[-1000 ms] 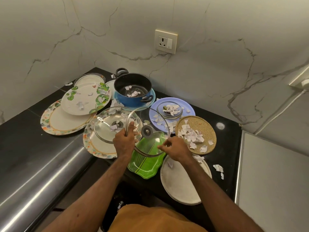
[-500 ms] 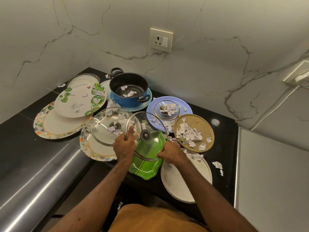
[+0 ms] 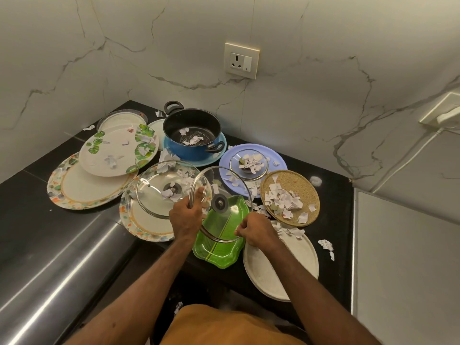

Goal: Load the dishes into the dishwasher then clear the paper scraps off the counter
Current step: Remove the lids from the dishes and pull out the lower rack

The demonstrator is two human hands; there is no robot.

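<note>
I'm looking at a black tabletop (image 3: 333, 202) crowded with dishes. Along its left side a big floral plate (image 3: 82, 192) lies partly under a leaf-printed plate (image 3: 112, 155), and a white plate (image 3: 271, 272) sits at the front edge. A blue pot (image 3: 191, 150) stands near the back wall with scraps inside.

Toward the front middle, both hands are clamped on one glass lid (image 3: 220, 203), held tilted above the dishes. The left hand (image 3: 185, 216) grips its left rim and the right hand (image 3: 254, 231) grips its near right rim. Below it, a green dish (image 3: 219, 252) lies at the front edge. A second glass lid (image 3: 159, 192) rests just left of it, on another plate.

Paper scraps (image 3: 283, 201) are heaped on the woven mat (image 3: 298, 183), and a few lie loose toward the tabletop's right edge.
</note>
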